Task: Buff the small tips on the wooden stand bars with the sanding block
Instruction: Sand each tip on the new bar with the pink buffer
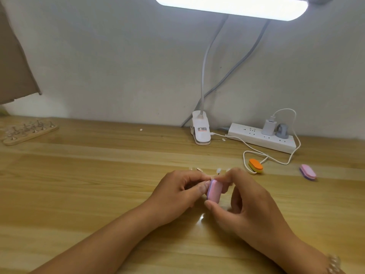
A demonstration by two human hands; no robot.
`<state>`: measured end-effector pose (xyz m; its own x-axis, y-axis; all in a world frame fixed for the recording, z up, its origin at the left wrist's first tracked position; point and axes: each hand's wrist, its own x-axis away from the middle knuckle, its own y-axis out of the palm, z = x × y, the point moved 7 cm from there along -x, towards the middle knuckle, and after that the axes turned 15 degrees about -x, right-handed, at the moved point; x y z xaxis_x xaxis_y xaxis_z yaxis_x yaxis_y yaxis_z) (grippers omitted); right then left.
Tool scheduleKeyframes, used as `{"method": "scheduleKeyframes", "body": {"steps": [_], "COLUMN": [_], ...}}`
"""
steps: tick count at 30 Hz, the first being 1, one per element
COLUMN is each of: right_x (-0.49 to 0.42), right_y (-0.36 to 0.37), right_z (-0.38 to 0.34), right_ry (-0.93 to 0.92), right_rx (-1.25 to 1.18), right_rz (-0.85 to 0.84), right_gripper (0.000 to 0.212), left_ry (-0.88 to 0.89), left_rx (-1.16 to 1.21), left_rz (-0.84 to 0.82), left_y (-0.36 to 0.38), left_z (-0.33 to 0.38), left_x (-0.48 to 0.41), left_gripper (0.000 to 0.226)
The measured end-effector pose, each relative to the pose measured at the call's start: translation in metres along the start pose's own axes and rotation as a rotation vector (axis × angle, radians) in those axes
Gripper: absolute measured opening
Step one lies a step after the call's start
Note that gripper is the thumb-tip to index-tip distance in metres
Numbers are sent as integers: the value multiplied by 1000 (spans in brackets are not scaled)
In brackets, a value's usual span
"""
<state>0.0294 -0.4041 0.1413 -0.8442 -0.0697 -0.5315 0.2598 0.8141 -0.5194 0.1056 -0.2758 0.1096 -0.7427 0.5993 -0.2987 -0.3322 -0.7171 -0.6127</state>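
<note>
**A:** Where is the work?

**B:** In the middle of the desk [98, 194], toward its near edge. The right hand [243, 202] grips the pink sanding block [214, 191], with the thumb at its near end and the fingers over its far end. The block's long axis runs near to far, leaning a little.

**A:** And the other hand?

**B:** The left hand [177, 192] comes in from the block's left. Its fingertips are pinched together at the block's far end, on a small tip, I judge, though the fingers hide it.

**A:** So the stroke?

**B:** It turns on that contact, with the tip left of the block and both hands equally near. Short strokes along the block should fit.

**A:** What's close by?

**B:** A loose white tip [218, 171] lies just beyond the knuckles. An orange sanding block [255, 165] is farther off to the right. The wooden stand [29, 133] sits well apart at the far left corner. The power strip [262, 138] lies along the far edge.
</note>
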Motion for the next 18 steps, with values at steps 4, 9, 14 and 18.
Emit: {"method": "scheduleKeyframes", "body": {"steps": [4, 9, 14, 18], "right_x": [-3, -1, -2, -2], "right_y": [-9, -1, -5, -4], "right_z": [6, 0, 3, 5], "right_ry": [39, 28, 32, 74], "right_rx": [-43, -70, -47, -131], "right_rz": [84, 13, 48, 35], "right_gripper": [34, 33, 31, 33], "left_ry": [4, 11, 26, 23], "left_rx": [-33, -95, -111, -121], "left_rz": [-35, -40, -41, -30], "left_y": [3, 3, 3, 2], "left_z": [1, 1, 4, 3], "left_x": [1, 0, 1, 0], "left_gripper": [24, 29, 28, 29]}}
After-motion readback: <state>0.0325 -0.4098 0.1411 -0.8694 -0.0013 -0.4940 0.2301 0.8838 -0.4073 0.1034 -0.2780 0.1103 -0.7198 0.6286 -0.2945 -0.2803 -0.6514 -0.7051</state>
